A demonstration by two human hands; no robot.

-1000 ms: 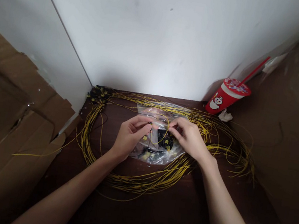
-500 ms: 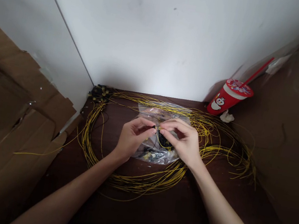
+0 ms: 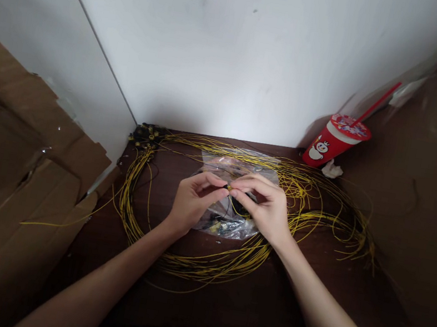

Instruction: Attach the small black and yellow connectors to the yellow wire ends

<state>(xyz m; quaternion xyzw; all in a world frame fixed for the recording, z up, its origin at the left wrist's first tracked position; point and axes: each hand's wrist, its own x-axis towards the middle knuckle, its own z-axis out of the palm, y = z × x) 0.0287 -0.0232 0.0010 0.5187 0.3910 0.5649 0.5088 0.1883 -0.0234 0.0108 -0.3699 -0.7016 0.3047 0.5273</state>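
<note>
1. Underneath everything, a dark brown table (image 3: 245,298) is pushed up against a white wall (image 3: 238,49), with a second white wall panel meeting it at the left.
2. Flattened brown cardboard (image 3: 11,161) leans along the left side, and a brown surface closes off the right.
3. At the far right corner of the table stands a red cup (image 3: 329,143) with a red straw and a printed lid; a crumpled bit of white paper (image 3: 331,170) lies just beside its base.
4. A big loose coil of yellow wires (image 3: 313,203) rings the tabletop, and a cluster of black connectors (image 3: 146,134) sits at its far left end.
5. Inside the ring lies a clear plastic bag (image 3: 229,223) holding small black and yellow parts.
6. Both hands hover together above the bag: the left hand (image 3: 190,203) and the right hand (image 3: 267,209) meet fingertip to fingertip, each pinched on a small yellow wire end (image 3: 230,188) between them; what the left fingers hold beyond that is too small to tell.
7. A second ago the hands were apart, with a loop of yellow wire hanging between them; half a second ago they had nearly met, and now the fingertips touch.
8. The view has shifted slightly, so the cup sits a little further right than before.
</note>
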